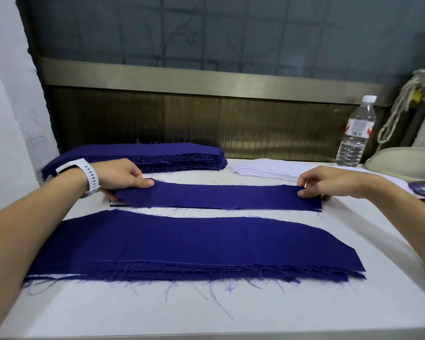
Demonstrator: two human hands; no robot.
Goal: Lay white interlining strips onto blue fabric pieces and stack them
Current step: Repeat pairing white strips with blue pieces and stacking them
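Now our left hand (pixel 118 177) and right hand (pixel 329 181) pinch the blue piece (pixel 219 196) by its ends between fingers; uneven pulling could lay it skewed or wrinkled.

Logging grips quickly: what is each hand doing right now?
Left hand: pinching the blue fabric piece at its left end.
Right hand: pinching that piece's right end.

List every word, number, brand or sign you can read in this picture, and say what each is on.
Water bottle label: red and white, its print too small and blurred to read.
Watch on the left wrist: only the white strap shows, no text.
Blue fabric piece pinched between left hand and right hand: no print.
Nothing here can be read.
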